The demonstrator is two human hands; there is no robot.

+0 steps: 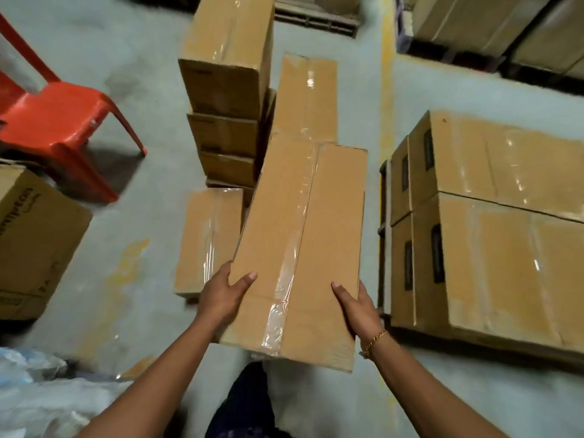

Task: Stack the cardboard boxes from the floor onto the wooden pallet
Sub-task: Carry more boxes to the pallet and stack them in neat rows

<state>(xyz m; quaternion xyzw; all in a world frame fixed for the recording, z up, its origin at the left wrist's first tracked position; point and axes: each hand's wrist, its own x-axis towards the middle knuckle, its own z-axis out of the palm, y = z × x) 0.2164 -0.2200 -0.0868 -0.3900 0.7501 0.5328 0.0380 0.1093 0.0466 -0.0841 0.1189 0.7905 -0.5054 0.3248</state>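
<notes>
I hold a long taped cardboard box [303, 248] lifted in front of me. My left hand [222, 295] grips its near left edge, thumb on top. My right hand [355, 306] grips its near right edge, thumb on top, a gold bracelet at the wrist. On the floor beyond it are a tall stack of boxes [226, 77], a flat box [306, 96] behind the held one, and a low box [208, 238] at the left. To the right, boxes [505, 232] lie side by side on the wooden pallet [383, 197], whose dark edge shows at their left.
A red plastic chair [60, 121] stands at the left, with a printed carton [31, 241] in front of it. Crumpled plastic wrap [47, 390] lies at the bottom left. More stacked cartons [493, 23] on a dark pallet fill the top right. A yellow floor line [387, 74] runs between.
</notes>
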